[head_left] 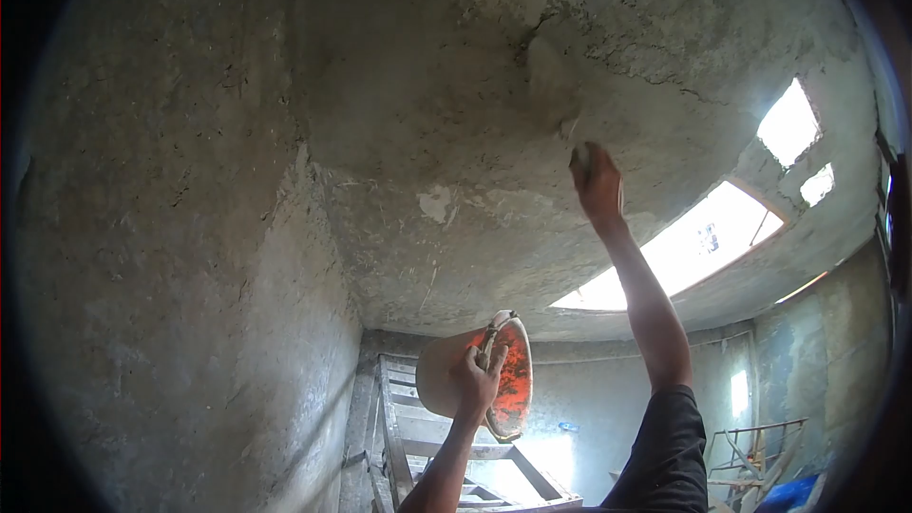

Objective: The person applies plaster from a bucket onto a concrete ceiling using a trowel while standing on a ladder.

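Note:
My right hand is raised to the grey ceiling, fingers wrapped round the handle of a trowel. Its blurred blade lies against the rough plaster just beyond my fingers. Lower down, my left hand grips a pale bucket at its rim and handle. The bucket is tipped on its side, and its orange-red inside shows dark smears. Around the trowel the ceiling surface looks darker and smoother, with cracks and flaking patches above and to the right of it.
A bare plastered wall rises on the left. Behind the bucket stands a ladder-like frame. Bright openings cut through the ceiling on the right. At the lower right are a metal frame and a blue object.

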The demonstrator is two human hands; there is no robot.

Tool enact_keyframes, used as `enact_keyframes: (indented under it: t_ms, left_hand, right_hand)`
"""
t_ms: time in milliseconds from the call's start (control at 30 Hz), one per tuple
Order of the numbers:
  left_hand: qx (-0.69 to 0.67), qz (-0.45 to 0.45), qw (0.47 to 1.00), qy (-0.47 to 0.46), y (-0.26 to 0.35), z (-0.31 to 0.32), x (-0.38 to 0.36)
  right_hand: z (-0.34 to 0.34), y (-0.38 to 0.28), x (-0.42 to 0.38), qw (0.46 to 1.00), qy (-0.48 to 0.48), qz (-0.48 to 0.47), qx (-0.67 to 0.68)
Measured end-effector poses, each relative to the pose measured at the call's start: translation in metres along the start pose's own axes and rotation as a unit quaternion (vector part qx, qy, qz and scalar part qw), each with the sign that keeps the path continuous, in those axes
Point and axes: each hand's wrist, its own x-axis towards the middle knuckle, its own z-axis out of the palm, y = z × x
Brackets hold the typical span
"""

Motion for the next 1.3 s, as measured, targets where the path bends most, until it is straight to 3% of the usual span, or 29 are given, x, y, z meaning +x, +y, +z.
enact_keyframes:
  t_ms: [67,200,333,433,567,633,667,733,867,967,1033,1067,1133,1267,1300]
  left_hand:
    - [-0.016,0.007,1.0,0.002,0.0,0.001,0.0]
    - [0.012,-0.004,1.0,-0.003,0.01,-0.006,0.0]
    - [0.004,-0.01,1.0,0.003,0.01,-0.007,0.0]
    - [0.007,-0.005,1.0,0.01,0.01,-0.007,0.001]
    - [0.014,0.003,1.0,0.006,0.0,-0.002,0.002]
    - [0.005,0.002,1.0,0.003,0.001,0.001,0.001]
    - [-0.007,-0.008,1.0,-0.004,0.004,-0.001,0.0]
    - [-0.02,-0.02,1.0,-0.009,0.004,-0.001,0.0]
    - [0.005,0.0,1.0,-0.007,0.003,0.0,-0.002]
    - [0.008,0.008,1.0,-0.007,0.003,0.001,0.0]
    - [0.014,0.013,1.0,-0.006,0.001,0.002,0.001]
    - [0.013,0.014,1.0,-0.002,-0.002,0.004,0.0]
    - [0.01,0.016,1.0,0.003,-0.005,0.003,-0.001]
    - [0.003,0.009,1.0,-0.01,-0.009,0.008,-0.001]
    - [-0.005,0.01,1.0,-0.013,-0.011,0.009,-0.002]
  right_hand:
    - [0.003,-0.002,0.026,0.997,0.058,0.036,-0.02]
    - [0.024,-0.013,0.048,0.995,0.067,0.054,-0.054]
    - [0.07,-0.024,0.013,0.977,-0.128,-0.028,-0.169]
    - [0.057,-0.045,-0.009,0.975,-0.199,-0.046,-0.085]
    - [0.046,-0.04,-0.014,0.991,-0.13,0.0,0.027]
    - [0.031,-0.04,-0.002,0.989,-0.091,0.092,0.07]
    - [0.027,-0.035,0.004,0.989,-0.093,0.092,0.069]
    - [0.023,-0.027,0.022,0.996,0.052,0.05,0.053]
    - [0.026,-0.024,0.049,0.992,0.044,0.113,-0.022]
    - [0.054,-0.02,0.037,0.993,-0.032,0.091,-0.065]
    - [0.068,-0.031,0.011,0.976,-0.176,0.045,-0.119]
    - [0.069,-0.034,0.0,0.976,-0.177,0.043,-0.121]
    - [0.068,-0.04,-0.016,0.949,-0.283,-0.008,-0.135]
    - [0.049,-0.033,-0.005,0.982,-0.182,0.005,-0.055]
    - [0.04,-0.034,0.009,0.993,-0.106,0.031,-0.046]
